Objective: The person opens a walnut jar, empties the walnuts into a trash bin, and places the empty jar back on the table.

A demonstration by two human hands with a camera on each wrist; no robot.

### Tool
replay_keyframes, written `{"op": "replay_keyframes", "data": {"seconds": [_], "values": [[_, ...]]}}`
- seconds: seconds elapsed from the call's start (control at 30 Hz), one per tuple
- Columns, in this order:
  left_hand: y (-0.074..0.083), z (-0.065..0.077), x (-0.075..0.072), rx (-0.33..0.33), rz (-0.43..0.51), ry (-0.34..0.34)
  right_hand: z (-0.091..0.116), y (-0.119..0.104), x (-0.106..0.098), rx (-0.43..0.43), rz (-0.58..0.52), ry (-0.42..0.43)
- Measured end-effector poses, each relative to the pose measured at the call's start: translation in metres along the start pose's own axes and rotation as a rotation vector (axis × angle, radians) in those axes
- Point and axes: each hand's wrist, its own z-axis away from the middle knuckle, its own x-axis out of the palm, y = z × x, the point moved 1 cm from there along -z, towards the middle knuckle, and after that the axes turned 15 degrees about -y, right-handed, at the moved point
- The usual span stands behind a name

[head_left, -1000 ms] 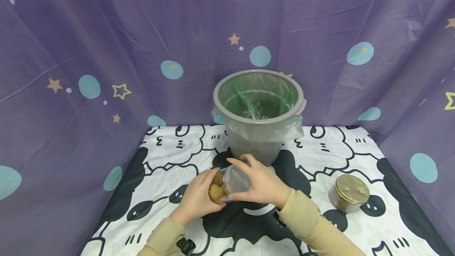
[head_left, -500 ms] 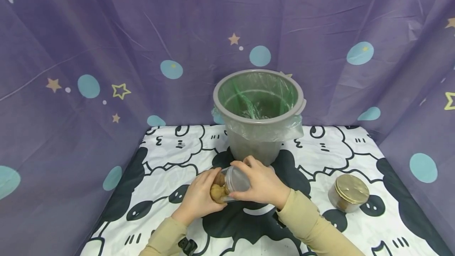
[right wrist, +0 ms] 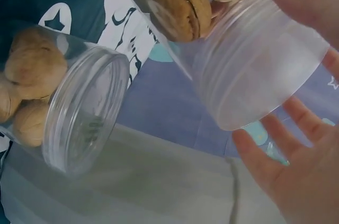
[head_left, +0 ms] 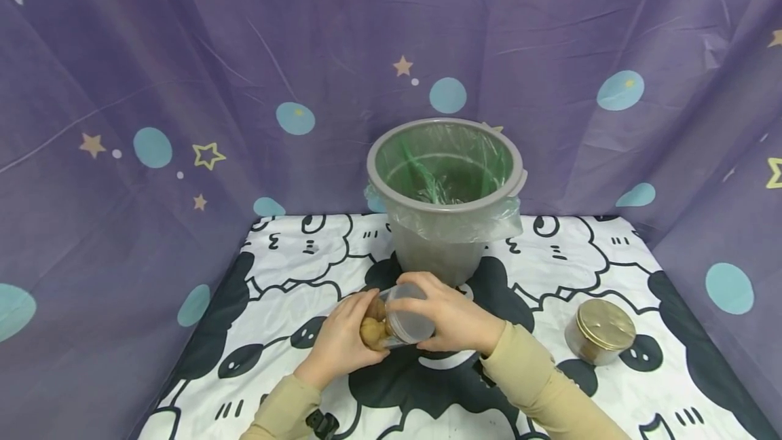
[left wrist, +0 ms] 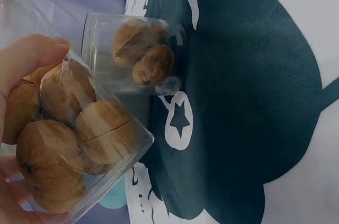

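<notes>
Above the patterned table (head_left: 452, 419), in front of the grey bin (head_left: 436, 260), a clear jar (left wrist: 90, 166) of walnuts (head_left: 373, 333) is held tilted, its lidded end toward the right. Its body is gripped by the left hand (head_left: 343, 338), and the translucent lid (right wrist: 259, 75) is grasped round its edge by the thumb and fingers of the right hand (head_left: 455, 318). Whether the lid is seated or loosened cannot be told. The jar looks to be made of stiff, thin plastic, light in itself; most of the weight is probably given by the walnuts, which can be expected to roll and shift the balance when it is tipped. The smooth wall may slip under a slack hold, yet might be flexed by hard squeezing, so the body is best held around its lower half. For the lid, a wide hold spread evenly around the rim is judged surest. A second jar (left wrist: 132, 54) is seen upright nearby.
</notes>
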Motion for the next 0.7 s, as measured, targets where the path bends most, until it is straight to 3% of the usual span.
{"op": "replay_keyframes", "data": {"seconds": [0.17,0.27,0.47,0.7], "values": [[0.0002,-0.0002,0.0005,0.013,-0.004,0.012,0.0002,-0.0010,0.0008,0.031,-0.074,0.044],[0.0010,0.0000,0.0006,0.016,-0.006,0.017,-0.0009,-0.0021,0.0016,0.129,-0.102,0.097],[0.0022,0.0009,0.0001,0.016,-0.028,0.037,-0.0034,-0.0061,0.0033,0.339,-0.031,0.120],[0.0027,-0.0002,0.0013,0.034,-0.066,0.053,-0.0033,-0.0080,0.0048,0.353,0.004,0.113]]}}
